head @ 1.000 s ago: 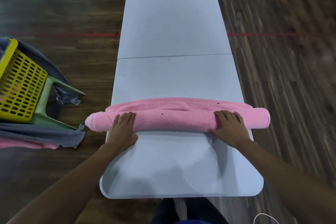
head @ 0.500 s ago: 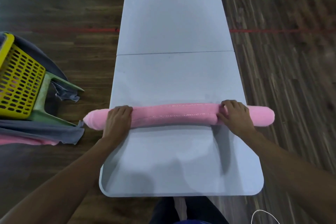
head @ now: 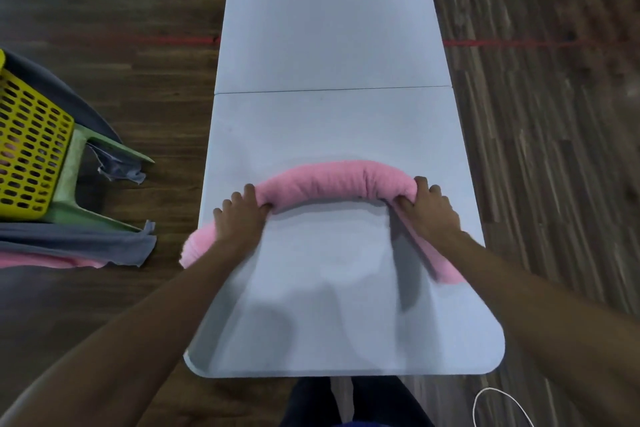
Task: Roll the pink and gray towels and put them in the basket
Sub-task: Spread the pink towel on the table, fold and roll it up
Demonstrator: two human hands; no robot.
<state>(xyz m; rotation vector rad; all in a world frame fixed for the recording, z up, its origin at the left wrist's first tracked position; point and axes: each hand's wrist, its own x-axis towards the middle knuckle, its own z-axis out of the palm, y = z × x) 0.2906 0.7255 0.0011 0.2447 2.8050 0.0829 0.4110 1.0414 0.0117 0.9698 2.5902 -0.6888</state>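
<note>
Left hand (head: 240, 218) and right hand (head: 427, 210) each grip the rolled pink towel (head: 332, 182).

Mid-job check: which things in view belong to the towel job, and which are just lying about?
Job: pink towel roll, gripped by left hand and right hand; yellow basket; gray towel beside it.
Lying about: green stool; white cable; red floor line.

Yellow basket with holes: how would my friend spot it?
Find the pale grey table in the middle, then look left across the dark wooden floor. At the picture's left edge sits the yellow plastic basket; unlike the grey towel, it is full of holes.
</note>
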